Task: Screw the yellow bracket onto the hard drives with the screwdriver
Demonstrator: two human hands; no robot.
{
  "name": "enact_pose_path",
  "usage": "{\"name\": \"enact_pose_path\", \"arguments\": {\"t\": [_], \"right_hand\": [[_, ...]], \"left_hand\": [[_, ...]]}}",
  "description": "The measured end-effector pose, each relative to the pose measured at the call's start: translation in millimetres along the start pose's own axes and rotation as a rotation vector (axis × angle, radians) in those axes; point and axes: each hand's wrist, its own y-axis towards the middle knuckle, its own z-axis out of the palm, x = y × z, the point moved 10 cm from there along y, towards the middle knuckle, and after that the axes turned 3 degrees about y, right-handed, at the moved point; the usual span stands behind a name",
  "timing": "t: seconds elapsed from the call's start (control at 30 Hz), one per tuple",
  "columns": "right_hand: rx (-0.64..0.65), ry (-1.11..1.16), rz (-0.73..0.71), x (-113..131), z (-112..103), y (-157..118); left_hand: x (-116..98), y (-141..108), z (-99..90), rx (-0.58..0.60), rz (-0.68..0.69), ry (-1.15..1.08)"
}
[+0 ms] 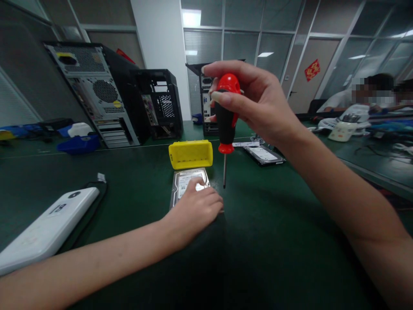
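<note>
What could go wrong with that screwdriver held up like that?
The screwdriver hangs from the right-hand grip near its handle's top, so it might slip and fall. Its tip points down, appearing near the left-hand grip, so a slip could jab it. The hard drive partly behind that hand might get scratched.

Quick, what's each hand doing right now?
Left hand: over the drive; can't tell whether it's gripping.
Right hand: closed, holding the screwdriver, pointing down.

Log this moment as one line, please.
right hand: holds red-and-black screwdriver, tip down | left hand: over hard drive | yellow bin: just beyond drive
</note>
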Motion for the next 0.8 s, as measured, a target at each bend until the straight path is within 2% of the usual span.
{"name": "enact_pose_path", "arguments": {"t": [0.03,0.1,0.2,0.53,0.8], "right_hand": [[-0.004,0.020,-0.010,1.1,-0.4,-0.1],[-0.011,0.035,-0.024,1.9,-1.7,-0.2],[-0.006,0.011,-0.025,-0.1,-2.1,-0.2],[-0.012,-0.007,-0.001,0.7,0.9,-1.2],[-0.018,-0.023,0.009,-0.3,-0.4,-2.1]], "left_hand": [[13.7,-0.5,0.8,0.026,-0.076,-0.153],[30.3,-3.8,5.9,0.091,-0.142,-0.392],[45.1,-10.2,13.6,0.147,-0.208,-0.553],[51.6,-8.3,14.1,0.078,-0.199,-0.536],[47.1,-8.9,14.2,0.126,-0.210,-0.542]]}}
